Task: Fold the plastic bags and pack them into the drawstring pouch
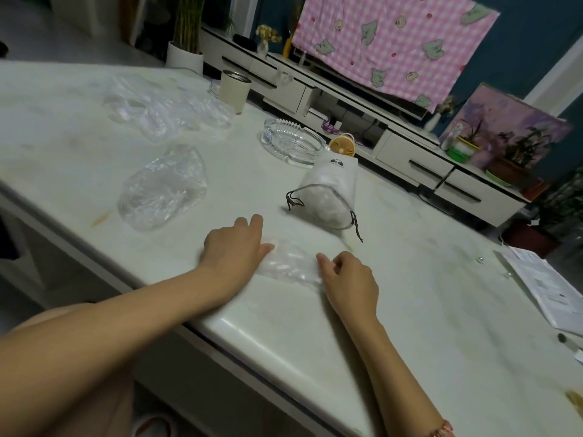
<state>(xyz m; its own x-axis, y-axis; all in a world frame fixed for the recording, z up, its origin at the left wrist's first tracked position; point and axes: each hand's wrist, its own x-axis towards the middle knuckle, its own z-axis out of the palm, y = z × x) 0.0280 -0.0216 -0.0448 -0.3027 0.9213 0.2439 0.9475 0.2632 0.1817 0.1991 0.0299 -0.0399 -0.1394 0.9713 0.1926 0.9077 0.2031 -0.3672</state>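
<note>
Pressing the left end of a folded plastic bag (290, 263) near the table's (284, 329) front edge, the left hand (233, 247) lies with its fingers straight. The right hand (350, 279) rests curled on the other end (pinching or not, I cannot tell). The stuffed drawstring pouch (331, 197) lies just beyond, and a loose bag (164, 187) lies farther left.

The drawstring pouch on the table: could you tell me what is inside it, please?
Its open mouth shows the drawstring pouch stuffed with pale crumpled plastic. The fabric covers everything deeper, so the number of bags cannot be told.
</note>
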